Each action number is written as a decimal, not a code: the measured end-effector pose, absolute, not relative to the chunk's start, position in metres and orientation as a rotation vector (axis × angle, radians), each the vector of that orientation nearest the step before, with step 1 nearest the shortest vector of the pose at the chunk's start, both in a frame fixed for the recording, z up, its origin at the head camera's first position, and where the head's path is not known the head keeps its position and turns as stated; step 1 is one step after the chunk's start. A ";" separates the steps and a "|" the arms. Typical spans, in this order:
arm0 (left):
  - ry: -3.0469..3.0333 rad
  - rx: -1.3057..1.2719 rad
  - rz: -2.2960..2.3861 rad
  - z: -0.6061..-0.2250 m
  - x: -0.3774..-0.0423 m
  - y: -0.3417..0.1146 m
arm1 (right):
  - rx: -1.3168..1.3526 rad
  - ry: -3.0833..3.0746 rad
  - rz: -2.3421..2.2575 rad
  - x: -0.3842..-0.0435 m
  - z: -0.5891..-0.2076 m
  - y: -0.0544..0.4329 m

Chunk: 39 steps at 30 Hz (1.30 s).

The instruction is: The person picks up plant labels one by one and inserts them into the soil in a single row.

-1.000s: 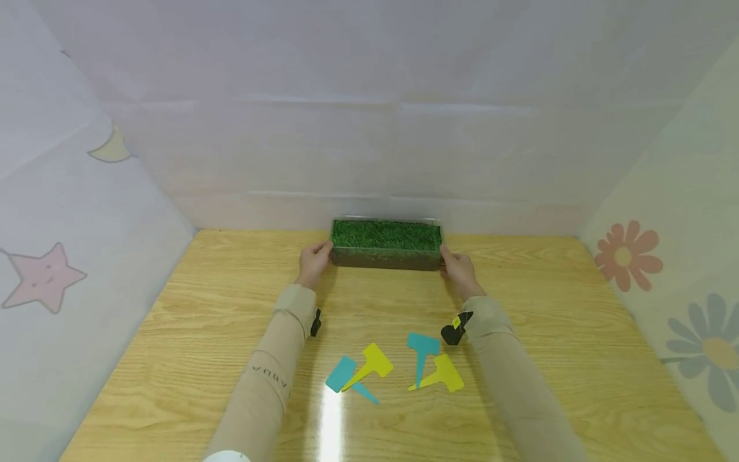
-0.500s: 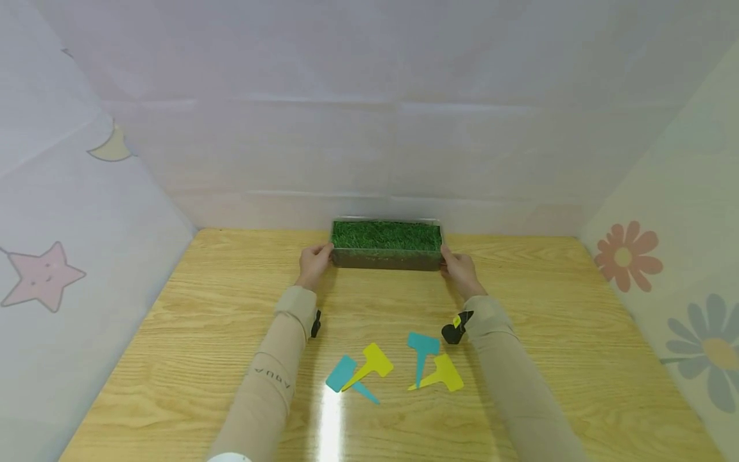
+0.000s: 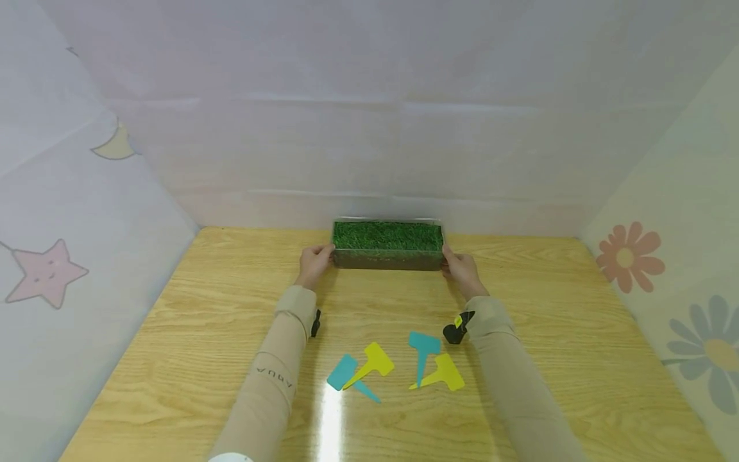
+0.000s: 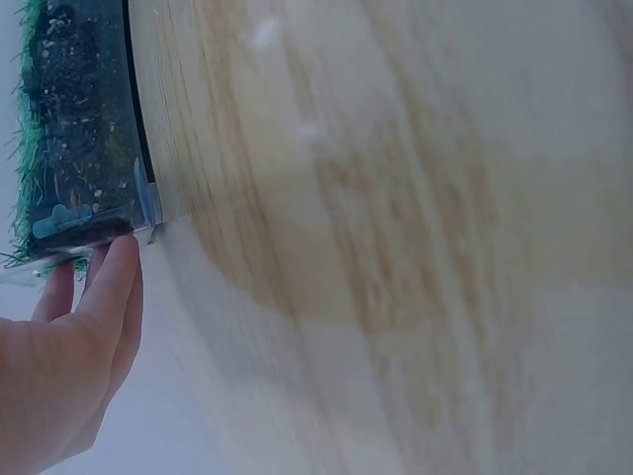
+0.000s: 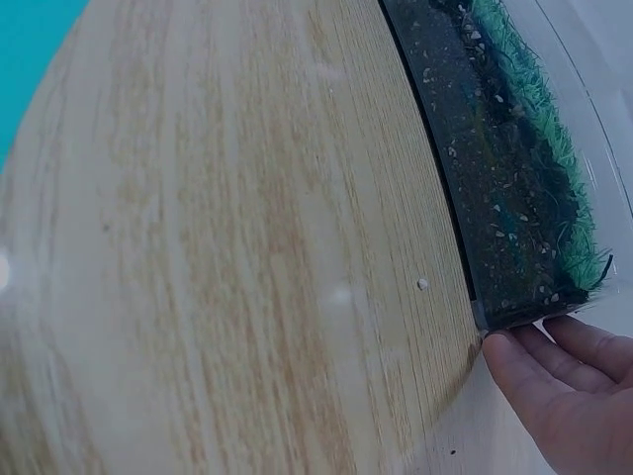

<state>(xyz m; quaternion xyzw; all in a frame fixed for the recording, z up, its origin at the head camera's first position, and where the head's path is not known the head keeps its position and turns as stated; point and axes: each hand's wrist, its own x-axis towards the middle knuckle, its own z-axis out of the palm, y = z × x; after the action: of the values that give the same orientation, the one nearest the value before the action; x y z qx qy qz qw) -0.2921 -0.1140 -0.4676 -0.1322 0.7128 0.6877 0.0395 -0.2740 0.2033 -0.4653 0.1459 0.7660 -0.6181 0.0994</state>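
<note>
Clear plastic rectangular box of green turf (image 3: 388,260) sits between 2 grips, left hand (image 3: 314,263) and right hand (image 3: 462,271), fingers (image 4: 111,282) extended, pressing its ends; beige-sleeved arms (image 3: 270,378) reach forward, cut off below.

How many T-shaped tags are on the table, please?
4, between the sleeves: left blue tag and left yellow tag, crossing; right blue tag and right yellow tag beside them. Sleeves might hide others.
</note>
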 end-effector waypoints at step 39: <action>2.345 -0.252 2.005 -0.471 -0.289 -0.117 | 0.363 2.305 -1.793 -0.272 -0.472 0.210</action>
<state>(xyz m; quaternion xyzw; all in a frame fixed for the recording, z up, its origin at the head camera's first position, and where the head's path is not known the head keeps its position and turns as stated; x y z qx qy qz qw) -0.2889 -0.1170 -0.4706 -0.0813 0.7574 0.6475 0.0231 -0.2716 0.2097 -0.4717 0.1229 0.7795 -0.6062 0.0994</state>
